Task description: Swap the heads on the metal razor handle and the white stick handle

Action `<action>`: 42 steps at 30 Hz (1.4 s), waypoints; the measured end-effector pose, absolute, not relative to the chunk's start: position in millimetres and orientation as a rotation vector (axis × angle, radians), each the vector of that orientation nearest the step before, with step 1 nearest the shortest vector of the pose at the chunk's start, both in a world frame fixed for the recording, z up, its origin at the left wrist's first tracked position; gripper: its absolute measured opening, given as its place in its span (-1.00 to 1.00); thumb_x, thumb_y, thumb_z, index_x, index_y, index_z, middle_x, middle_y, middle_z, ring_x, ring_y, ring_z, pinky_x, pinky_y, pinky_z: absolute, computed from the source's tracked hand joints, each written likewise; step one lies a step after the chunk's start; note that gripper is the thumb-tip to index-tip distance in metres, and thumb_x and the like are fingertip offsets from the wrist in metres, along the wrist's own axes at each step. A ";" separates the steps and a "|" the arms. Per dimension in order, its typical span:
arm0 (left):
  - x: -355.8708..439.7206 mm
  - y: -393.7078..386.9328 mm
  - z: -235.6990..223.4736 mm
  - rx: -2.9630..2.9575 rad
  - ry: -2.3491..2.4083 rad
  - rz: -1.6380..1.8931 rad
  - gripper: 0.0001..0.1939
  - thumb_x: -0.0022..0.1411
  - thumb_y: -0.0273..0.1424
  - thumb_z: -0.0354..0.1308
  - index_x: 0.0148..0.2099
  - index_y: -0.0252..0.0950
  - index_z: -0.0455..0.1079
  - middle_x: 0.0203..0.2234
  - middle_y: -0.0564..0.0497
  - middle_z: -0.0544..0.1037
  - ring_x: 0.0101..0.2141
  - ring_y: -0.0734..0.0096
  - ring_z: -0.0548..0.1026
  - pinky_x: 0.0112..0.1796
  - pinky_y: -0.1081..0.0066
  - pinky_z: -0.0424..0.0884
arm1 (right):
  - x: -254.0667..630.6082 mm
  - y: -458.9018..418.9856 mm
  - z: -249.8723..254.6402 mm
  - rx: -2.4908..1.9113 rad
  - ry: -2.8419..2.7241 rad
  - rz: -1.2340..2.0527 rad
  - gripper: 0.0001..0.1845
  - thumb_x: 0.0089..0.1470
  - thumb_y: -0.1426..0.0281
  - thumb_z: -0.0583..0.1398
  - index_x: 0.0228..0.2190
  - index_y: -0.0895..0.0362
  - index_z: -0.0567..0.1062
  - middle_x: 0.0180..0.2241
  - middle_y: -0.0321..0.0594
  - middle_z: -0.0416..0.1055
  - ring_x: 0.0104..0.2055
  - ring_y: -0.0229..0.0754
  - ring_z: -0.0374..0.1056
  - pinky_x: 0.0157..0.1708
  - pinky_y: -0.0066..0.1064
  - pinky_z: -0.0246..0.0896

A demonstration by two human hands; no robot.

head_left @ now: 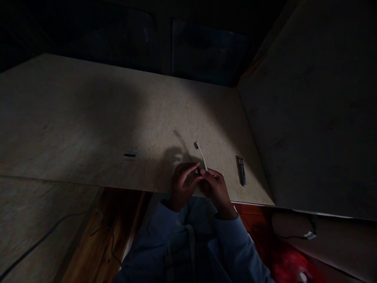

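In the head view, my right hand (216,184) is closed around the lower end of a white toothbrush (203,157). Its dark-bristled head points up and away from me, above the tabletop (165,106). My left hand (184,182) meets the right one, thumb and forefinger pinched around a small dark piece (199,171) beside the toothbrush's handle. What that piece is cannot be made out in the dim light.
A slim dark tool (242,171) with a wider head lies near the table's right side. Left of my hands is a short dark strip (130,155). A panel (312,110) rises along the right; a cable (50,232) runs at lower left.
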State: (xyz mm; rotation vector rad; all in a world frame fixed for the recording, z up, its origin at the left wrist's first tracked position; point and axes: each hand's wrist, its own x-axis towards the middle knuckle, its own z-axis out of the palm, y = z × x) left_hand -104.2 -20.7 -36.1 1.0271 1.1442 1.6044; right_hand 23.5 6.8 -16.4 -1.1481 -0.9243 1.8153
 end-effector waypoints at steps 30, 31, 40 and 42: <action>-140.8 6.3 -28.1 0.448 0.538 0.762 -0.24 0.28 0.16 -0.16 -0.08 -0.45 0.50 -0.69 0.01 0.43 -0.74 0.47 0.31 -0.72 0.51 0.13 | 37.8 43.2 10.5 -1.078 -1.181 1.865 -0.63 -0.13 0.17 0.41 -0.40 0.22 0.57 -0.72 -0.49 0.12 -0.72 -0.49 -0.18 -0.72 -0.54 -0.39; -139.1 8.9 -29.6 0.427 0.528 0.757 -0.24 0.30 0.15 -0.18 -0.08 -0.45 0.50 -0.72 0.03 0.40 -0.77 0.50 0.26 -0.73 0.53 0.09 | 37.8 47.9 11.1 -1.084 -1.218 1.890 -0.63 -0.13 0.17 0.41 -0.40 0.22 0.57 -0.71 -0.48 0.14 -0.72 -0.49 -0.18 -0.72 -0.54 -0.39; -134.6 23.9 -30.8 0.315 0.527 0.698 -0.35 0.32 0.10 -0.15 -0.20 -0.39 0.47 -0.75 0.11 0.29 -0.79 0.61 0.09 -0.77 0.59 -0.04 | 39.4 72.3 -4.9 -1.004 -1.276 2.140 -0.69 -0.04 0.21 0.37 -0.42 0.23 0.56 -0.59 -0.41 0.25 -0.73 -0.54 -0.14 -0.75 -0.54 -0.41; -134.2 23.8 -29.3 0.308 0.537 0.700 -0.39 0.31 0.08 -0.10 -0.22 -0.37 0.46 -0.74 0.12 0.28 -0.78 0.62 0.09 -0.77 0.60 -0.06 | 39.4 74.6 -7.3 -0.988 -1.279 2.176 -0.69 -0.02 0.21 0.36 -0.39 0.23 0.56 -0.58 -0.40 0.25 -0.73 -0.54 -0.14 -0.75 -0.54 -0.42</action>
